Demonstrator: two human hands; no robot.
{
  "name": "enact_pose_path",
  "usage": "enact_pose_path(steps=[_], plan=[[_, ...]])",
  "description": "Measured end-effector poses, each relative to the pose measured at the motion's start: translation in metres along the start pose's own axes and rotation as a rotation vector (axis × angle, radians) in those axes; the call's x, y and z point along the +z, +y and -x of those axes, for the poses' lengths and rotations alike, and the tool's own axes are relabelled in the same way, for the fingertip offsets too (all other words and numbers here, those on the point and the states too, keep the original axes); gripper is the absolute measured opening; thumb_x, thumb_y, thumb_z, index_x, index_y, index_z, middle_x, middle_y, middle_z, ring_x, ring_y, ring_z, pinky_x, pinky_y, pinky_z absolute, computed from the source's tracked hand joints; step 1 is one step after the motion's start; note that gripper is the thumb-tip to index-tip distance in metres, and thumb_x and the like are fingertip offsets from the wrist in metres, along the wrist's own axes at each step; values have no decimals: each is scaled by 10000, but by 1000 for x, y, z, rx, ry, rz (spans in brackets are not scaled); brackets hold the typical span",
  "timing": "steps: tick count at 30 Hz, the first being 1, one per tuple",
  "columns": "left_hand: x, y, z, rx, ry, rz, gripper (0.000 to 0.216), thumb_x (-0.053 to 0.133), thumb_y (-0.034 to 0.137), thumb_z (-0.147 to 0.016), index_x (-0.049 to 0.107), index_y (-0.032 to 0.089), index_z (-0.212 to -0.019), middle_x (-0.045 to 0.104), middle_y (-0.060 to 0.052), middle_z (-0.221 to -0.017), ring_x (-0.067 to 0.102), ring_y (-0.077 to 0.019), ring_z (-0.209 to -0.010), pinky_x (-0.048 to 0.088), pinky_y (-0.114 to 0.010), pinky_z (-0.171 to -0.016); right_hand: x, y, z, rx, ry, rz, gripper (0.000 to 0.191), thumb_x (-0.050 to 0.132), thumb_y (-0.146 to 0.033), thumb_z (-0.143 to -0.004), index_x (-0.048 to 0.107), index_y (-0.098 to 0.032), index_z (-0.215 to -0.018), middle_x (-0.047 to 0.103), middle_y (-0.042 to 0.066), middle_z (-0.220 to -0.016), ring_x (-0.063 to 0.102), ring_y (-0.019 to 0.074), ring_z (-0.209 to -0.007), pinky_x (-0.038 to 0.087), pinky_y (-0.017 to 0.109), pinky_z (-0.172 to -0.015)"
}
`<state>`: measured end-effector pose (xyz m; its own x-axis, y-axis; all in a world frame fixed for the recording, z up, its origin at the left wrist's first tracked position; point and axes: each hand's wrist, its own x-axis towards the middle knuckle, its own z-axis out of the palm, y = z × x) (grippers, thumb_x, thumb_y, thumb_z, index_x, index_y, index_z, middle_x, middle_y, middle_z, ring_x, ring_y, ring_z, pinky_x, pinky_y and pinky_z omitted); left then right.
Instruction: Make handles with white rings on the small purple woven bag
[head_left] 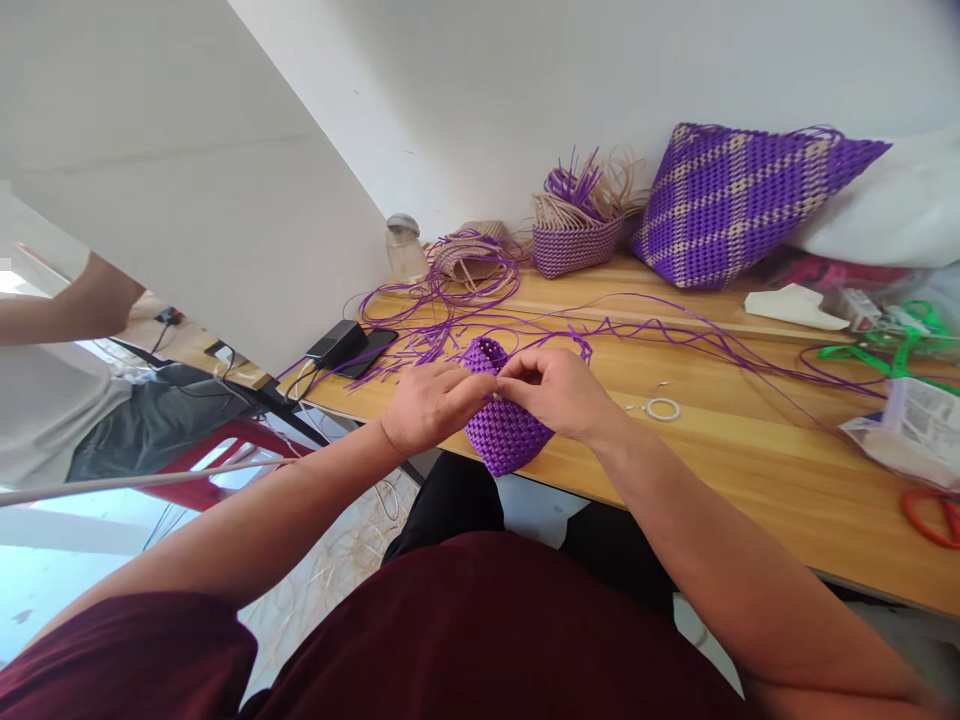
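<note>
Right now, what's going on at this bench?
A person is weaving a small purple basket at the edge of the wooden table. The left hand and right hand both pinch its rim. Loose purple strips trail across the table; a larger purple-and-tan woven bag lies behind.

Small woven plastic basket [504,432] solid purple, held at edge of light honey-brown wooden table [750,450]. Loose plastic weaving strips [675,335] purple. Large woven bag [739,200] purple with beige plaid checks. Mid-size unfinished basket [574,240] purple and beige. Green scissors [892,350]; red-orange scissors [934,515]. Shirt [465,650] dark maroon.
</note>
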<state>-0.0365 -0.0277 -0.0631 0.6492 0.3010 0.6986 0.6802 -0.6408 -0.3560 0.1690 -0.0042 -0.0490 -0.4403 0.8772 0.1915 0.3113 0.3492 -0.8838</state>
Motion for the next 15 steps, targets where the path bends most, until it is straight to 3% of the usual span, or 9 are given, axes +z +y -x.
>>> enact_pose_path(steps=[4,8,11,15], plan=[[-6,-3,0,137,-21,-40,184,570,140,-913,614,254,-1051,512,55,-548,490,-113,-508,311,-282,-506,4,6,-1,71,77,-56,168,677,-341,-762,687,-177,-730,657,11,-660,542,126,-591,398,257,-550],[-8,0,-1,120,-36,1,119,605,153,-898,650,220,-985,581,36,-586,539,-118,-547,359,-277,-527,5,10,1,85,153,-66,179,643,-345,-773,633,-186,-692,603,-16,-599,493,109,-542,371,249,-523],[-12,7,-8,-74,-96,120,51,632,210,-895,671,212,-928,694,15,-716,632,-115,-641,434,-245,-596,7,9,4,29,243,-51,151,631,-314,-770,610,-190,-686,584,-28,-585,489,104,-534,376,246,-529],[-22,19,-26,-468,-311,286,93,675,293,-857,708,224,-910,738,16,-747,670,-130,-644,455,-230,-591,7,0,9,-52,353,22,119,627,-271,-758,622,-190,-671,628,-12,-619,547,120,-567,412,257,-561]])
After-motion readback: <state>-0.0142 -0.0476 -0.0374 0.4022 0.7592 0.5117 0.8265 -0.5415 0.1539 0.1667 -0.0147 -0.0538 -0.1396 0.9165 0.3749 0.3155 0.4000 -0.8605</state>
